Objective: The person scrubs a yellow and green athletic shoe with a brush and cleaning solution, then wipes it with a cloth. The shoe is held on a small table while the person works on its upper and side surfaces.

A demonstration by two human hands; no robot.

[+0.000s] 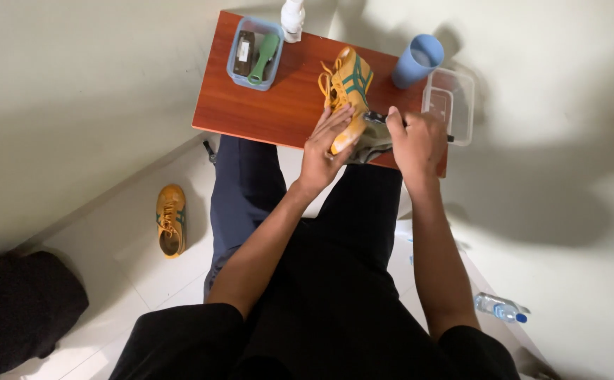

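Observation:
A yellow sneaker (348, 83) with green stripes and yellow laces lies on its side on a small reddish wooden table (272, 105). My left hand (327, 141) presses on the heel end of the sneaker and steadies it. My right hand (416, 139) is closed around a dark-handled brush (375, 117), whose head touches the sneaker's side near the heel. A grey cloth (372, 151) lies under the shoe at the table's near edge.
A clear tub (254, 51) holding a dark block and a green tube stands at the table's back left, with a white bottle (293, 17) behind it. A blue cup (417, 60) and clear container (450, 103) sit at right. The second sneaker (170, 219) and a water bottle (500, 307) lie on the floor.

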